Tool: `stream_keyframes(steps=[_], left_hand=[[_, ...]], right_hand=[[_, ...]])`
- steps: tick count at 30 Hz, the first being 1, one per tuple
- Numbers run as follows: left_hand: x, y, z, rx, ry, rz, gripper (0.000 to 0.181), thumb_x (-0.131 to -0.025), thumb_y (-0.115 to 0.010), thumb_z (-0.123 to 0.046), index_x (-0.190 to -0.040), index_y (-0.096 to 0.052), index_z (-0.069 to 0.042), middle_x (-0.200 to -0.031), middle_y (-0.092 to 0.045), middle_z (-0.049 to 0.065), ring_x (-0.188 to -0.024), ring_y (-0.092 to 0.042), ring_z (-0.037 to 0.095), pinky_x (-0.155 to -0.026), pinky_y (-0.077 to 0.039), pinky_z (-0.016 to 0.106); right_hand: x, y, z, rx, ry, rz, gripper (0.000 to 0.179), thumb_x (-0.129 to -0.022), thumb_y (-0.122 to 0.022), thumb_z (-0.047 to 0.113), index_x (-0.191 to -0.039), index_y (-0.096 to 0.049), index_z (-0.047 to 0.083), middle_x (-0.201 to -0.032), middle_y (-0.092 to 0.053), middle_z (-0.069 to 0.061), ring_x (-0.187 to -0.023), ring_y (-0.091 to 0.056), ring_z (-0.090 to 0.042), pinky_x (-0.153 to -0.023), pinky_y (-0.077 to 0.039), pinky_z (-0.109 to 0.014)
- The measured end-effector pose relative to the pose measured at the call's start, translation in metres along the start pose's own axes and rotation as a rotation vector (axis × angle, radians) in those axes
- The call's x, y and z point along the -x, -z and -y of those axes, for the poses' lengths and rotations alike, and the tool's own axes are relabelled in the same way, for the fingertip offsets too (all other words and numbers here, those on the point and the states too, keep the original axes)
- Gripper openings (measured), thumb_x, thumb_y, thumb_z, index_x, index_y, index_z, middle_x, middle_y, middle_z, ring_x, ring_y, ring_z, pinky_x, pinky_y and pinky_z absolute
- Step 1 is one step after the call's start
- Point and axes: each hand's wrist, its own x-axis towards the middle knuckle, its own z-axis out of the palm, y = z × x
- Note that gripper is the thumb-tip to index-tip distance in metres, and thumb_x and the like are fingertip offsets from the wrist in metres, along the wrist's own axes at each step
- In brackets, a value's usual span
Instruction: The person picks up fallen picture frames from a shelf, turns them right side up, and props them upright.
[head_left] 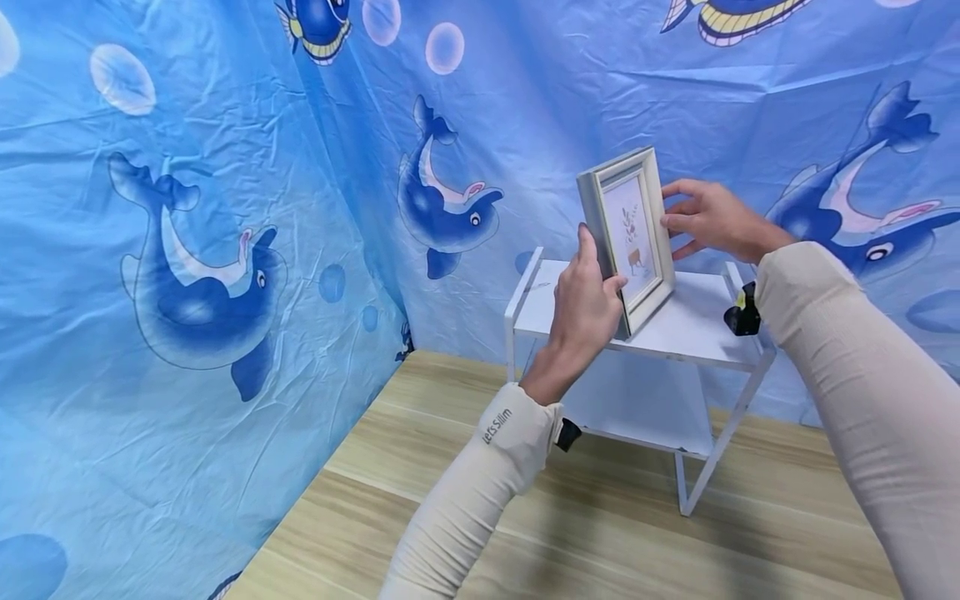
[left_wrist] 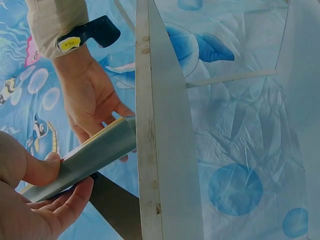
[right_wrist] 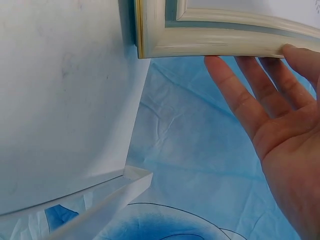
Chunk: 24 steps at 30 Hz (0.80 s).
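Note:
A cream picture frame with a small plant-and-animal print stands tilted on the white top of a small side table. My left hand grips its left edge, thumb on the front rim and fingers behind. In the left wrist view that hand pinches the frame's grey-green side. A dark brown support leg slants out behind the frame. My right hand holds the opposite edge; in the right wrist view its thumb overlaps the front rim and its fingertips meet the edge.
Below the tabletop, the table has a lower white shelf and slanted metal legs. Wood-look flooring lies around it. Blue sheets with dolphin prints hang close behind and to the left. Black camera mounts sit at both wrists.

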Motion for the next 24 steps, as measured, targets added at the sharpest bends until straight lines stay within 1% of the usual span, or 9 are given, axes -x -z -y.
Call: stream_keyframes(steps=[7,13,19,24], left_hand=[[-0.004,0.005,0.003,-0.003,-0.017,0.011,0.078,-0.084,-0.062,-0.009,-0.143,-0.011,0.002,-0.130,-0.046,0.014,-0.112,-0.051,0.021,-0.088,-0.043,0.026],[-0.008,0.008,0.007,0.009,-0.021,0.019,0.077,-0.084,-0.062,-0.007,-0.143,-0.012,0.003,-0.133,-0.043,0.015,-0.117,-0.047,0.021,-0.092,-0.040,0.026],[-0.012,0.010,0.011,0.044,-0.015,0.027,0.075,-0.085,-0.060,-0.006,-0.143,-0.012,0.001,-0.136,-0.040,0.015,-0.117,-0.047,0.021,-0.090,-0.041,0.026],[-0.014,0.009,0.015,0.059,0.000,0.041,0.074,-0.086,-0.059,-0.006,-0.143,-0.012,0.000,-0.134,-0.041,0.016,-0.117,-0.046,0.021,-0.090,-0.042,0.026]], right_hand=[[0.000,0.000,0.000,0.010,0.007,-0.021,0.050,-0.095,-0.044,0.024,-0.140,-0.027,0.012,-0.125,-0.047,-0.024,-0.103,-0.055,-0.034,-0.070,-0.052,-0.043],[0.001,0.001,0.001,0.008,0.005,-0.037,0.050,-0.095,-0.045,0.023,-0.140,-0.027,0.011,-0.123,-0.048,-0.023,-0.102,-0.055,-0.034,-0.068,-0.052,-0.042],[0.004,0.004,0.003,0.023,-0.016,-0.056,0.051,-0.094,-0.046,0.023,-0.140,-0.028,0.012,-0.122,-0.048,-0.022,-0.102,-0.055,-0.034,-0.067,-0.052,-0.042],[0.006,0.004,0.000,0.021,-0.020,-0.053,0.050,-0.094,-0.046,0.024,-0.140,-0.028,0.012,-0.120,-0.048,-0.021,-0.101,-0.055,-0.033,-0.067,-0.053,-0.041]])
